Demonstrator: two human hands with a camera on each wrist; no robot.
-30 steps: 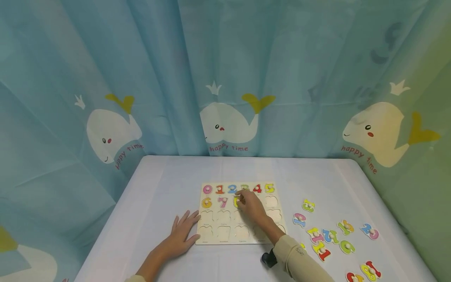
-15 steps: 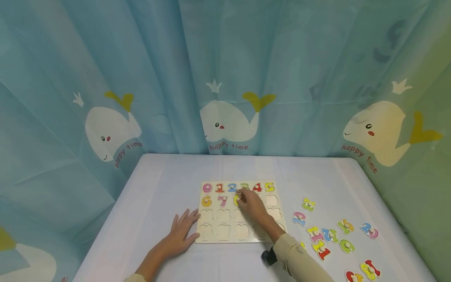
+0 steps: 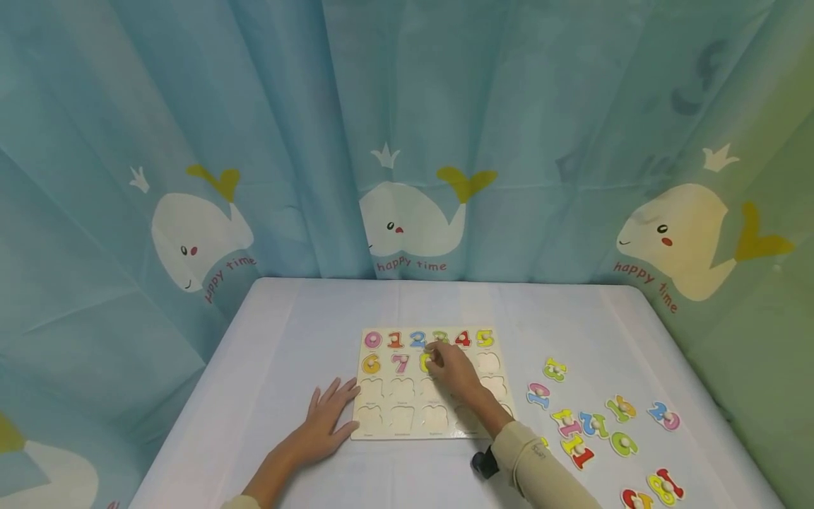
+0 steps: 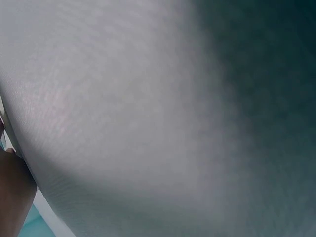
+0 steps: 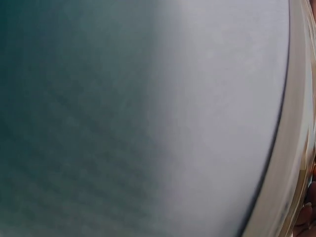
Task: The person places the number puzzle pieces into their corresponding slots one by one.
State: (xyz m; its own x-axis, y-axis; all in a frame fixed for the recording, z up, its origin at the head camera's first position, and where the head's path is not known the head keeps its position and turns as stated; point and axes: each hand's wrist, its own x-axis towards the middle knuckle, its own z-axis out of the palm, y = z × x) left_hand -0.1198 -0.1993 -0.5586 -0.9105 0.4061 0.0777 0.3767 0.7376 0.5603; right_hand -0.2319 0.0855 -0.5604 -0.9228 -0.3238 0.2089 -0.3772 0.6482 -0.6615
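A wooden number puzzle board (image 3: 376,434) lies on the white table in the head view. Pegged number pieces 0 to 5 fill its top row, with an orange 6 (image 3: 372,364) and a pink 7 (image 3: 400,363) below. My right hand (image 3: 456,371) reaches over the board, thumb and index finger pinching a yellow number piece (image 3: 423,363) beside the 7. Those fingers hide much of the piece, its knob included. My left hand (image 3: 323,425) lies flat on the table, fingers spread, fingertips and thumb at the board's left edge. Both wrist views show mostly blurred tabletop.
Several loose number pieces lie to the right of the board, among them a green 6 (image 3: 624,444), a red-yellow 11 (image 3: 577,451) and a blue-pink 20 (image 3: 664,416). A black device (image 3: 485,464) sits at the right wrist. A whale-print curtain (image 3: 534,127) surrounds the table (image 3: 305,318).
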